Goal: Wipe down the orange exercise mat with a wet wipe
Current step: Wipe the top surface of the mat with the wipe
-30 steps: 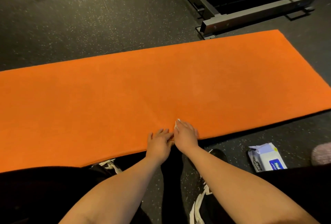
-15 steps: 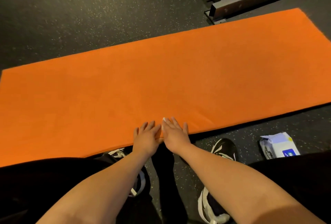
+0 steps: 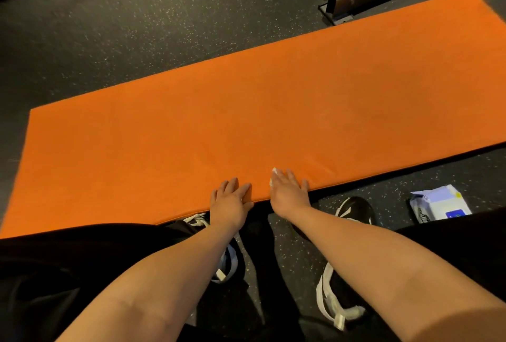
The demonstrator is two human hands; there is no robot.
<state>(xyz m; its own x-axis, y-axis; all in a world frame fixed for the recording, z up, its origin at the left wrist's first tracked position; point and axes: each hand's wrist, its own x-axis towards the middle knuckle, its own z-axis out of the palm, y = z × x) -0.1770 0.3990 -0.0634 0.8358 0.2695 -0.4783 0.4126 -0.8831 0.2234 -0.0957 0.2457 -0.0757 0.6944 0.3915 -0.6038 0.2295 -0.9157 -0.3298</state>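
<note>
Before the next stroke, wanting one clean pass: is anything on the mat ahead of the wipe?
Nothing visible lies on the orange mat beyond the right hand and its wet wipe; the left hand rests beside it, the wipes pack on the floor.

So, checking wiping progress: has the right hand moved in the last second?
Yes, slightly: the right hand slid rightward along the mat's near edge, toward the wipes pack, away from the left hand.
</note>
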